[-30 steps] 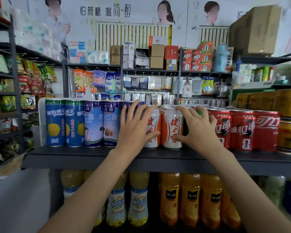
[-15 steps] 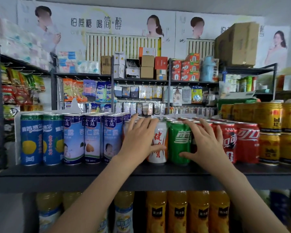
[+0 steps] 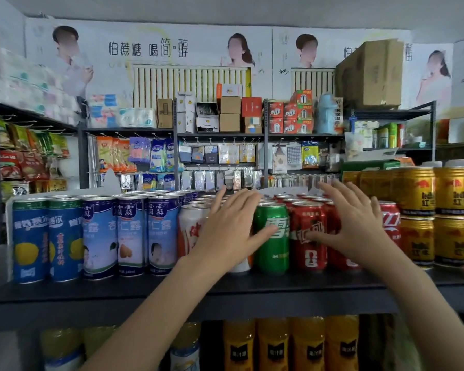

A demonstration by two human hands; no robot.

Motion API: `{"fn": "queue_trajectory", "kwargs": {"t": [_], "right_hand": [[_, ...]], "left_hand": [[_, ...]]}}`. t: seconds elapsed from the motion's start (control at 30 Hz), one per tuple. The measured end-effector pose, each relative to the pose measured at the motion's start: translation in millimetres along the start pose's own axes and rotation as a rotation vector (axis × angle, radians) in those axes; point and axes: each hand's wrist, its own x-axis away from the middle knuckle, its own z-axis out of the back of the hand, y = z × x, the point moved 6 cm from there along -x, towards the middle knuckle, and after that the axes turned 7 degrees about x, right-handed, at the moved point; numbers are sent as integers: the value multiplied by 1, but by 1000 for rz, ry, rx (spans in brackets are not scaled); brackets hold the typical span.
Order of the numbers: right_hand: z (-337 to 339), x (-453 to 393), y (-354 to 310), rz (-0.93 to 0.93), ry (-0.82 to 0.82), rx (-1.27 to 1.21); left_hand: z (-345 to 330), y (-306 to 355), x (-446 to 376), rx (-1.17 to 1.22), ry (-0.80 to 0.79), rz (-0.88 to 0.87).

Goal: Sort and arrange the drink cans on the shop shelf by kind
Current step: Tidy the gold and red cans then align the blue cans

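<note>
Left hand (image 3: 227, 231) covering most of white can (image 3: 192, 228); right hand (image 3: 355, 231) hiding red cans (image 3: 310, 234) partly. Bottles (image 3: 273, 344) running off bottom edge; can labels blurring.

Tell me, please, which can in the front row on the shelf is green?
The green can, standing between the two hands: a white and orange can on its left, a red can on its right.

Head view faces the shelf (image 3: 172, 293) front-on from close, at can-row level.
</note>
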Motion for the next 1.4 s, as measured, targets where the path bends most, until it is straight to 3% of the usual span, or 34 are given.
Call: {"fn": "queue_trajectory", "kwargs": {"t": [0.17,0.37,0.53,1.0,1.1,1.2,1.4], "right_hand": [[-14,10,38,29,-158,46],[-13,2,45,158,-45,137],[-16,6,64,202,29,73],[-14,6,58,281,124,-16],[1,6,90,221,144,-65],[18,1,129,153,158,60],[11,3,132,225,87,225]], "left_hand": [[-32,34,-6,5,3,70],[-51,55,-30,-130,79,212],[-69,71,-39,-156,-11,232],[-68,72,-44,-226,-5,209],[-65,84,-47,-167,52,197],[-71,113,-60,-113,52,110],[-97,129,-75,-119,-14,46]]}}
